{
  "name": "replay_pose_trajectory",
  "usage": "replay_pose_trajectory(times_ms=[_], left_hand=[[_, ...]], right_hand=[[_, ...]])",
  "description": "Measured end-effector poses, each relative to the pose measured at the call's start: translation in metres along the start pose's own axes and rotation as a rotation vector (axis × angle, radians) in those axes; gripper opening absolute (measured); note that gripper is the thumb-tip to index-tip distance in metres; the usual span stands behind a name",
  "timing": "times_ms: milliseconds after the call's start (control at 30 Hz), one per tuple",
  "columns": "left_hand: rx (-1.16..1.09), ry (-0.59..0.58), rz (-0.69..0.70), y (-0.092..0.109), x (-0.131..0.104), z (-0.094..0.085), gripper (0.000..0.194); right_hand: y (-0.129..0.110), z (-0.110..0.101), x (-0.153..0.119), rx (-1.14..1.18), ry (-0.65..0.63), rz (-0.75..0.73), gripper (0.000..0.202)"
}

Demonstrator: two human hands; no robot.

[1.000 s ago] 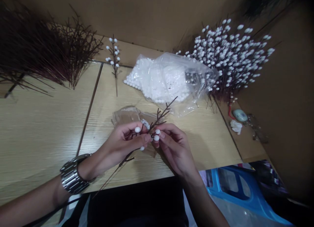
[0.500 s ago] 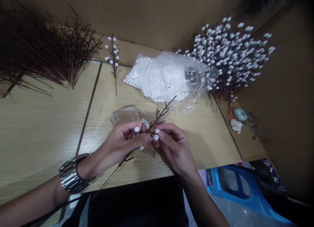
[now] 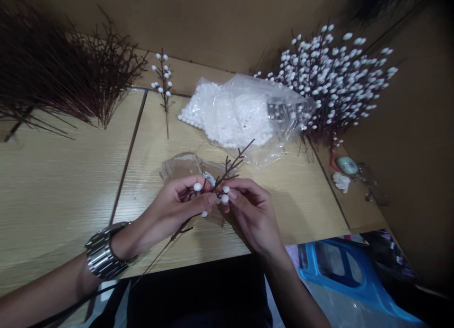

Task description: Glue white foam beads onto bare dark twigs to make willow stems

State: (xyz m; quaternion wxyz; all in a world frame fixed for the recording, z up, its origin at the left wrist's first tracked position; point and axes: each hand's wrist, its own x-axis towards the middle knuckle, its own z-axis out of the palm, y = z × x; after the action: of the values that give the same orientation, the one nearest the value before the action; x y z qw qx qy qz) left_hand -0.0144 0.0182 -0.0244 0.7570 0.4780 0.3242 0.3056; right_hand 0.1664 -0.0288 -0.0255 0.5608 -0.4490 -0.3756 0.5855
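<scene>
A dark brown artificial twig [image 3: 232, 165] slants across my two hands, its forked tip pointing up and right and its bare stem running down to the left. My left hand [image 3: 186, 205] is closed around its middle, thumb on top. White berries show beside that hand. With fingertips pinched, my right hand [image 3: 253, 209] grips a white berry [image 3: 225, 199] against a side shoot; another berry sits just above it. Beneath my hands lies a piece of torn brown cardboard [image 3: 182, 166] with a whitish smear on it, partly covered by my fingers.
A clear plastic bag [image 3: 244, 115] of white berries lies behind my hands. One berried twig [image 3: 165, 79] rests left of it. Bare twigs [image 3: 71, 72] are heaped far left, berried twigs [image 3: 329, 82] far right. A blue plastic stool [image 3: 340, 266] stands below the table's right edge.
Almost nothing differs. The two berries at my right fingertips have shifted very slightly left, and my left hand keeps its hold on the twig.
</scene>
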Motion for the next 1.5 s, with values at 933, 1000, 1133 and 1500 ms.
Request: replay_pose_trajectory(times_ms=[933,1000,1133,1500], left_hand=[[-0.017,-0.017,-0.025,0.0045,-0.0014,0.0010,0.011],[-0.012,-0.023,-0.028,0.0054,-0.0009,0.0015,0.012],[-0.003,-0.023,-0.037,0.0058,0.0004,0.0019,0.019],[0.017,0.015,-0.023,0.0072,0.0019,0.0031,0.020]], right_hand=[[-0.0016,-0.0003,-0.0006,-0.141,-0.016,-0.207,0.021],[-0.0030,-0.0005,-0.0002,-0.163,-0.020,-0.223,0.023],[-0.0047,-0.0010,-0.0008,-0.199,-0.019,-0.240,0.025],[-0.0027,-0.0015,-0.0004,-0.133,-0.007,-0.179,0.022]])
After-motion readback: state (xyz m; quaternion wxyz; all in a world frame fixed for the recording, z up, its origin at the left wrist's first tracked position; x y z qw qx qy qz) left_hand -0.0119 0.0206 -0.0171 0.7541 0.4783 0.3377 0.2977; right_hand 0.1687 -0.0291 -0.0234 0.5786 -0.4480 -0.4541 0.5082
